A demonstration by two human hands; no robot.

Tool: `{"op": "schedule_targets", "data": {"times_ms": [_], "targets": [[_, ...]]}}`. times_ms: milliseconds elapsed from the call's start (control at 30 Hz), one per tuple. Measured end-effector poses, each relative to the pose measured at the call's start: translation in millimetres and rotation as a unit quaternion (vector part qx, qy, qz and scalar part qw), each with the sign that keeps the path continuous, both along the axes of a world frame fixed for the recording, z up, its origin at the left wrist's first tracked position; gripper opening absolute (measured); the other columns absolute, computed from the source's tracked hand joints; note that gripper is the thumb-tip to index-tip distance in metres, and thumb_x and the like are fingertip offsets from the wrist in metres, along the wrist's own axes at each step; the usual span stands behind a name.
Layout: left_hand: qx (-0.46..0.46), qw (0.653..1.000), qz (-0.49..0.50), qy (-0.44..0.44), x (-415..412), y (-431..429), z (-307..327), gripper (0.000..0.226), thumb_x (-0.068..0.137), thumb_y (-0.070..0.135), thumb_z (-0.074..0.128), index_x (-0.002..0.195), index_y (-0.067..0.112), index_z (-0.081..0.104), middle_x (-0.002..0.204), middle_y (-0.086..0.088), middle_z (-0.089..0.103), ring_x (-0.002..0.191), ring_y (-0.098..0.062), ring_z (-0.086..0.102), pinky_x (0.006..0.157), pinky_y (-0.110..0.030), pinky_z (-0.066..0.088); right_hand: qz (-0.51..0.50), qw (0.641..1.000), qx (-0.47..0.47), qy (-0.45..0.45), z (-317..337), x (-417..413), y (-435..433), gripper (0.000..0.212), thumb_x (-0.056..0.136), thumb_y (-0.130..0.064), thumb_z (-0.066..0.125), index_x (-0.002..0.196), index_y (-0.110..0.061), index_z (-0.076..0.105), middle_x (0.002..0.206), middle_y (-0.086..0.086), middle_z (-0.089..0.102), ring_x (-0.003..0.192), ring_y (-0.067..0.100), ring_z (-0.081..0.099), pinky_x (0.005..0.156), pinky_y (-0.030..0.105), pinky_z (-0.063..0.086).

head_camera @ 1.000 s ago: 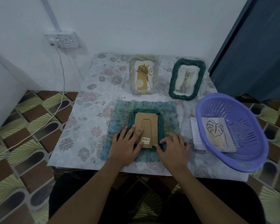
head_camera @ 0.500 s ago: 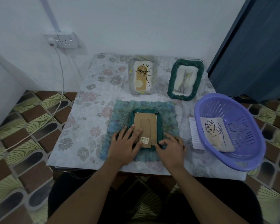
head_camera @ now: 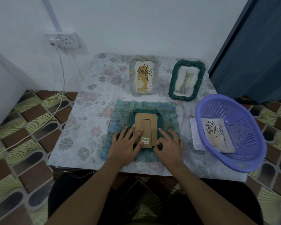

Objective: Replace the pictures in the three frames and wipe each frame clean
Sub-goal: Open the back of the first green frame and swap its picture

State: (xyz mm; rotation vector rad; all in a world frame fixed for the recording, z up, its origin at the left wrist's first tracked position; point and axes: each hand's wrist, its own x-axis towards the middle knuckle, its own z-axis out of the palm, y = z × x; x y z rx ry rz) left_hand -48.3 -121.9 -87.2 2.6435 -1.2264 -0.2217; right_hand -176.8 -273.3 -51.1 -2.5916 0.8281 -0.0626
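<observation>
Left fingers (head_camera: 129, 132) lie spread on the face-down frame (head_camera: 145, 111); right fingers (head_camera: 164, 134) touch its corner, pinching or not I cannot tell. Early, I judge: the pale frame (head_camera: 143, 60) and cat frame (head_camera: 172, 82) beyond the fingers wait.

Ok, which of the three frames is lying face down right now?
The dark green frame on the blue fuzzy cloth: its brown cardboard back faces up. The silver frame and the green cat frame show their pictures.
</observation>
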Motion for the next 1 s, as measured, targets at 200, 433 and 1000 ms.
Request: {"op": "schedule_targets", "data": {"times_ms": [200, 433, 1000], "targets": [[-0.013, 1.000, -0.002, 0.000, 1.1, 0.3, -2.2, 0.055, 0.100, 0.061, 0.020, 0.153, 0.046, 0.015, 0.164, 0.009, 0.017, 0.151, -0.021, 0.013, 0.116, -0.049, 0.014, 0.015, 0.999, -0.027, 0.011, 0.0, 3.0, -3.1, 0.009, 0.084, -0.031, 0.065, 0.077, -0.026, 0.062, 0.154, -0.018, 0.040, 0.145, 0.021, 0.025, 0.102, 0.039, 0.021], [-0.001, 1.000, 0.003, 0.002, 0.4, 0.5, -1.5, 0.055, 0.101, 0.061, 0.019, 0.153, 0.049, 0.008, 0.165, 0.012, 0.009, 0.152, -0.018, 0.007, 0.117, -0.047, 0.010, 0.015, 0.999, 0.023, -0.032, -1.1, 6.2, -10.7, 0.008, 0.088, -0.035, 0.063, 0.083, -0.031, 0.068, 0.150, -0.013, 0.045, 0.141, 0.018, 0.029, 0.104, 0.039, 0.023], [-0.066, 0.997, 0.036, 0.033, 1.5, 1.2, 1.1, 0.068, 0.094, 0.068, 0.022, 0.154, 0.037, 0.020, 0.160, 0.007, 0.022, 0.145, -0.020, 0.021, 0.115, -0.044, 0.017, 0.053, 0.998, 0.023, 0.035, -18.6, 23.6, 19.3, 0.052, 0.107, -0.040, 0.029, 0.157, -0.040, 0.016, 0.168, 0.000, -0.003, 0.154, 0.022, -0.011, 0.122, 0.046, 0.007]]}}
